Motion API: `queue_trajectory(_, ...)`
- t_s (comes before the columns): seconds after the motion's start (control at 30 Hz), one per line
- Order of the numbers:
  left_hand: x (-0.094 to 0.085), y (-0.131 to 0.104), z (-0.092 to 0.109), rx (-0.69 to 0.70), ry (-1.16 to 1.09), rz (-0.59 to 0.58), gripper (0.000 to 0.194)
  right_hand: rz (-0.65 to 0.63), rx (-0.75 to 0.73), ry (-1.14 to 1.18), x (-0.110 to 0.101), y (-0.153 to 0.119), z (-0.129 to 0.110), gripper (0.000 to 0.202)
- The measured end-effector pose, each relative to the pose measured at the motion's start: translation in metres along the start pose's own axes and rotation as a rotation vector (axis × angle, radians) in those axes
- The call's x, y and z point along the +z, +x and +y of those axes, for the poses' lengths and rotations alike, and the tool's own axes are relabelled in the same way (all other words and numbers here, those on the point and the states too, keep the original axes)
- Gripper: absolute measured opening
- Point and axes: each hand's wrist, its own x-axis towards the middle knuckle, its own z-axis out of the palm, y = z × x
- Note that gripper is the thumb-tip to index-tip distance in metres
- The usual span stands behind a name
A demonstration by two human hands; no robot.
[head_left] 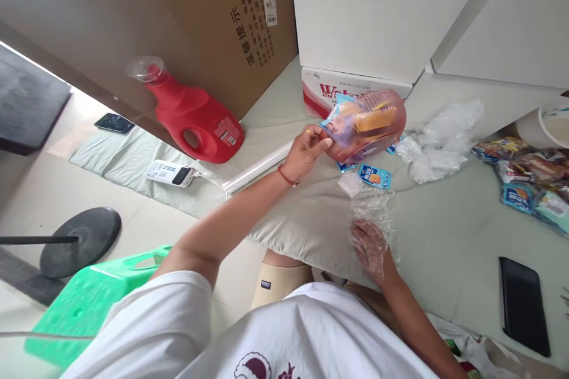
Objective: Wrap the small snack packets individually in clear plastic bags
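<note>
My left hand (307, 151) is closed at the near-left rim of a tilted, see-through pink plastic basket (395, 121). Inside the basket, a blue snack packet (341, 108) and something orange-yellow show, partly blurred. Crinkled clear plastic bag (376, 207) lies over my right hand (368, 244), whose fingers are curled into it on the bed-like padded surface. Between the hands, just below the basket, are a blue snack packet with a biscuit picture (374, 176) and a small white piece (350, 184).
Behind the basket stands a white and red carton (313, 92). A red detergent bottle (204, 121), a power bank (170, 173) and a white tube (260, 169) lie left. Rightward are clear plastic wrap (444, 142), several snack packets (518, 196) and a phone (524, 305).
</note>
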Motion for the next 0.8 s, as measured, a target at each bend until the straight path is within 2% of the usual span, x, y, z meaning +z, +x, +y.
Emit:
queue_trajectory(0.1,0.039,0.020,-0.025,-0.199,-0.320,-0.026,0.044,0.024,-0.013,-0.003,-0.002,0.001,0.000,0.051)
queue_trajectory(0.17,0.053,0.032,-0.040,-0.336,-0.458,0.010,0.040,0.024,-0.019,-0.007,-0.003,0.002,0.000,0.051)
queue_trajectory(0.27,0.060,0.045,-0.053,-0.492,-0.621,0.080,0.037,0.013,-0.023,-0.009,-0.004,0.000,0.001,0.052)
queue_trajectory(0.37,0.059,0.052,-0.056,-0.573,-0.728,0.121,0.034,0.010,-0.016,-0.036,-0.002,-0.001,-0.001,0.056)
queue_trajectory(0.5,0.053,0.061,-0.048,-0.554,-0.789,0.123,0.028,0.047,0.114,-0.079,-0.003,0.004,-0.009,0.065)
queue_trajectory(0.6,0.040,0.069,-0.039,-0.478,-0.716,0.155,0.032,0.004,0.162,-0.050,-0.010,0.014,-0.011,0.067)
queue_trajectory(0.7,0.015,0.072,-0.030,-0.353,-0.500,0.190,0.033,-0.041,0.132,-0.032,-0.017,0.024,-0.011,0.063)
queue_trajectory(0.8,-0.018,0.060,-0.022,-0.248,-0.268,0.194,0.036,-0.050,0.164,0.010,-0.023,0.029,-0.015,0.065)
